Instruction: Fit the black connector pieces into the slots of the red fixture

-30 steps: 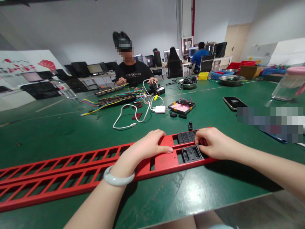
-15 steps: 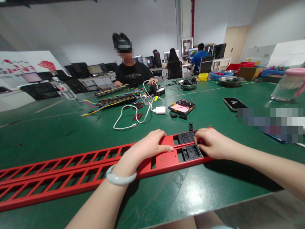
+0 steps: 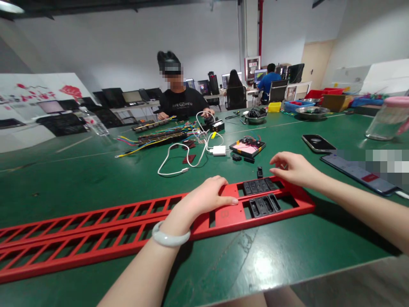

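Observation:
A long red frame (image 3: 225, 215) with slanted slots lies across the green table. My left hand (image 3: 204, 198), a pale bangle on its wrist, grips the frame, fingers over the far edge and thumb on top. Black plastic pieces sit in two openings at the frame's right end: one group (image 3: 258, 186) in the far opening, another (image 3: 264, 205) in the near one. Just beyond the far edge stands a small loose black piece (image 3: 260, 172). My right hand (image 3: 289, 167) hovers right of that piece, thumb and fingers apart, with nothing visible between them.
A white charger (image 3: 219, 150) with its cable, a shallow tray (image 3: 247, 147) of wired parts and wire bundles (image 3: 162, 137) lie farther back. Two phones (image 3: 318, 143) and a clear jar (image 3: 383, 121) are at right. Across the table sits a person (image 3: 182, 102) with both hands on parts.
My right hand has left the black pieces in the near opening and moved up and right, its fingers opening. The view has shifted slightly; my left hand stays on the frame.

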`<state>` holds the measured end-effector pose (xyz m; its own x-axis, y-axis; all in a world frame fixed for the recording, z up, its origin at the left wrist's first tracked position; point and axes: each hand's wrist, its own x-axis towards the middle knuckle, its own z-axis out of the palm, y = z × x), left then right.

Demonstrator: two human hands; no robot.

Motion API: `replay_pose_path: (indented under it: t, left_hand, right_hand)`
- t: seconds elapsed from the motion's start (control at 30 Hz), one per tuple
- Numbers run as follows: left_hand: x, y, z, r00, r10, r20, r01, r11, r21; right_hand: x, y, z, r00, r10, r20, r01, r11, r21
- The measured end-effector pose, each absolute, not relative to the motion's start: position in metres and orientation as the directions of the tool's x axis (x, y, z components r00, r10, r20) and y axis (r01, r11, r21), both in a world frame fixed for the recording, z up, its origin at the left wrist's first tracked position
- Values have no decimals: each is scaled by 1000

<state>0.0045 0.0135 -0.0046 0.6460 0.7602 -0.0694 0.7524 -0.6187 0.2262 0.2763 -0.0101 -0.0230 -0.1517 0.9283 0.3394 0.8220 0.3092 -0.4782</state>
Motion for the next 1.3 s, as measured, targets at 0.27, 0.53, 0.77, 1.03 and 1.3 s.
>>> replay_pose_path:
  t: [0.27, 0.53, 0.77, 1.03, 1.3]
  left_hand:
    - [3, 14, -6, 654, 754, -62, 747, -631, 210]
    - [4, 13, -4, 657, 752, -56, 743, -632, 218]
    - [3, 11, -3, 653, 754, -75, 747, -624, 230]
    - [4, 11, -1, 650, 755, -86, 750, -621, 227]
    - [3, 12, -1, 649, 754, -97, 751, -616, 237]
  right_hand:
    - [276, 34, -6, -495, 856, 149, 762, 511, -398]
    - [266, 43, -14, -552, 833, -20, 758, 492, -429]
    - [287, 12, 4, -467, 871, 154, 701, 471, -536]
    - [296, -34, 13, -587, 805, 91, 587, 500, -637]
    - [288, -40, 11, -594, 800, -84, 684, 447, -576]
